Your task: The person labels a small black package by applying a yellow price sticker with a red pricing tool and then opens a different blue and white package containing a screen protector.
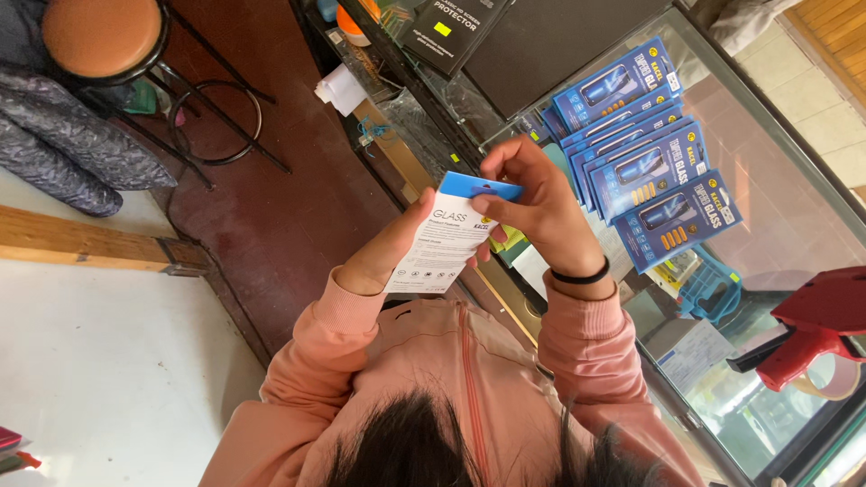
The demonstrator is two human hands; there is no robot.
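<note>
**Two hands holding a flat white packet above a glass counter**

The left hand (388, 252) supports a flat white packet with a blue top flap (451, 233) from below and behind, its thumb lying along the packet's left edge. The right hand (541, 212) is closed over the packet's upper right corner, fingertips pinched together on the blue flap. A black band (579, 275) circles the right wrist, and both arms wear pink sleeves (586, 347). The packet is held in the air between the two hands, touching nothing else.

Just right of the right hand, a fanned stack of blue boxes (645, 167) lies on the glass counter (776, 171). Further right and lower, a red hand tool with a black trigger (812, 329) rests near the counter's edge. Above the hands, a dark flat box (451, 32) leans on shelves. Well to the left of the left hand stands a round stool with an orange seat (101, 34), on the dark red floor (271, 216).
</note>
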